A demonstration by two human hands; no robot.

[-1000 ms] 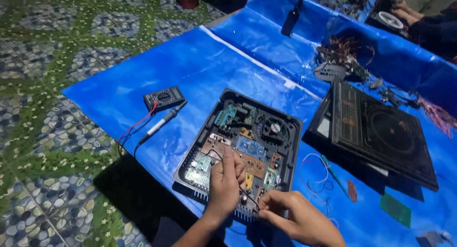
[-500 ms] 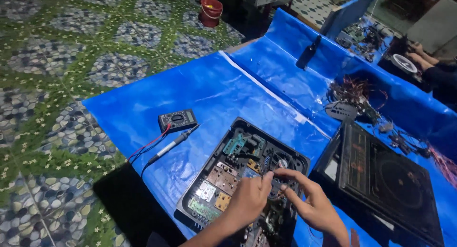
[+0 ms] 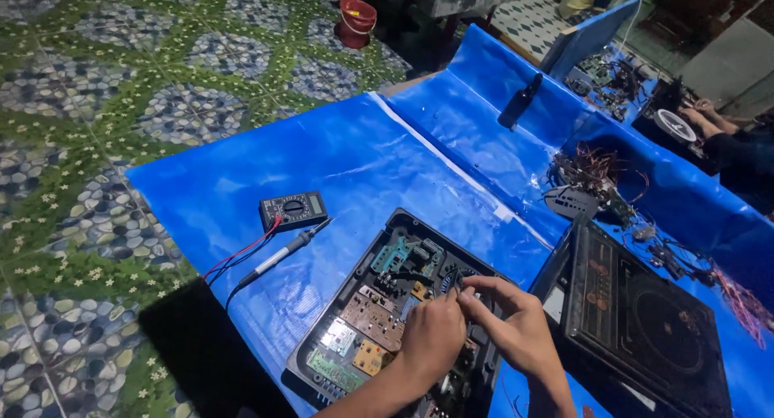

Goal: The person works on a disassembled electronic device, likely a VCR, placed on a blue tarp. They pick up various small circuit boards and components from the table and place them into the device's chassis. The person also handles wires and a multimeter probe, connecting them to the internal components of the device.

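An open black cooker base [image 3: 341, 295] lies on the blue tarp [image 3: 363, 160], with its circuit boards [image 3: 372, 315] and a teal part [image 3: 395, 253] exposed. My left hand [image 3: 431, 341] rests curled over the middle of the base. My right hand [image 3: 520, 329] reaches in from the right, and its fingertips meet the left hand's fingertips near the fan area. Whether the fingers pinch something small is hidden. The cooker's black glass top [image 3: 645, 321] lies just right of my right hand.
A black multimeter [image 3: 293, 210] with red leads [image 3: 238, 253] and a probe [image 3: 282, 253] lies left of the base. A tangle of wires [image 3: 592, 172] sits farther back. Another person's hands [image 3: 701, 116] work at the far right. A red bucket [image 3: 357, 21] stands on the tiled floor [image 3: 97, 103].
Both my hands have moved from the near edge of the boards farther in toward the fan area and come together. The view has shifted and shows more floor and table.
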